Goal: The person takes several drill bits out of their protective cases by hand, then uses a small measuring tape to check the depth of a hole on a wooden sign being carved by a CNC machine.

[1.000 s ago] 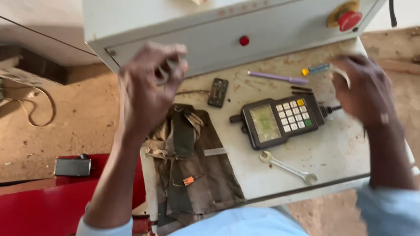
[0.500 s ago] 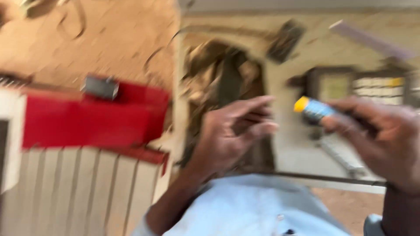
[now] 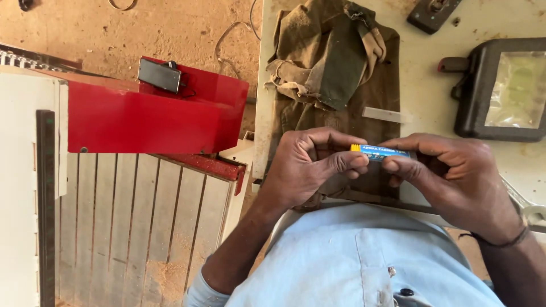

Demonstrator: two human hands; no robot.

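- left hand and right hand both pinch a small blue tube with a yellow end, held over the cloth at the table edge.
- tube's middle shows; fingers hide its right end.
- handheld screen unit cut off at right.
- wrench mostly hidden behind right wrist.
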